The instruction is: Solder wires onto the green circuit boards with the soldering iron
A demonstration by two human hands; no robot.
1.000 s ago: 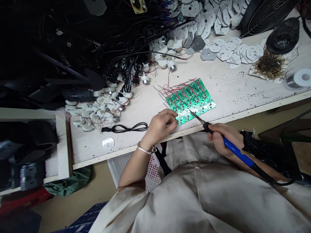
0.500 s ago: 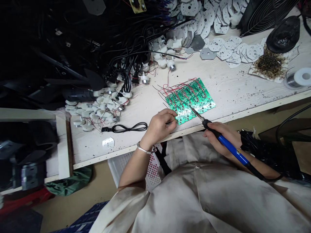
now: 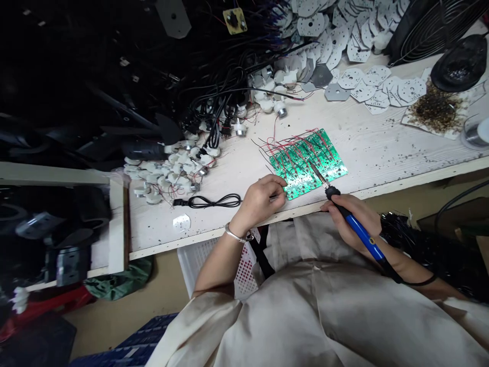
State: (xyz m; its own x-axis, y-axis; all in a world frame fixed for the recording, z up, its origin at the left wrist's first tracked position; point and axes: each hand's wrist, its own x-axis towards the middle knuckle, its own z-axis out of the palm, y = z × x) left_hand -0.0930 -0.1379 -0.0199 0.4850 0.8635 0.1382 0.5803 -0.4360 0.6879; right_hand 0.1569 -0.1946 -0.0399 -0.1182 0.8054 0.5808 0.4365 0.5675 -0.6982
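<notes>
A green circuit board (image 3: 300, 187) lies on the bench, with rows of red and black wires (image 3: 282, 148) across its far half and trailing past its left edge. My left hand (image 3: 264, 200), a silver bangle at its wrist, rests at the board's near left corner. Its fingers are curled in a pinch; what sits between them is too small to make out. My right hand (image 3: 357, 216) grips a soldering iron (image 3: 361, 232) with a blue handle. The iron's metal tip points down to the left over the middle of the board, and contact cannot be told.
Behind lie white motor pieces (image 3: 171, 171), black cables (image 3: 217, 97) and many pale perforated plates (image 3: 376, 76). A coiled black cord (image 3: 216, 201) is left of my hand. Rightward are a dirty tip-cleaning pad (image 3: 435, 109), a solder spool (image 3: 476, 133) and a fan (image 3: 431, 30).
The whole view has shifted, so the bench appears lower and further right. Relative to the board, the iron's tip has moved slightly toward the far edge. My left hand stays at the corner.
</notes>
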